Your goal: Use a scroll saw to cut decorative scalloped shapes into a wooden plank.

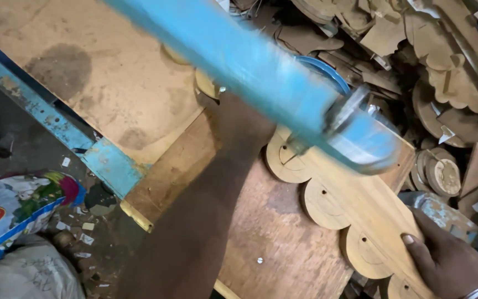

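My right hand [443, 260] grips the near end of a long scalloped wooden board [355, 205], thumb on its top face. The board has round lobes with small holes along its left edge and lies on a plywood table [272, 238]. A blurred blue machine arm [239, 55] crosses diagonally above it and ends in a metal head [355, 133] over the board's far end. My left forearm [206, 205] reaches up toward that arm. The left hand is hidden behind the arm, so its grip cannot be seen.
A heap of cut wooden shapes [443, 50] fills the top right. A stained plywood sheet [95, 72] lies at the top left on a blue metal frame [106, 163]. A printed sack [17, 207] and paper scraps lie on the floor at lower left.
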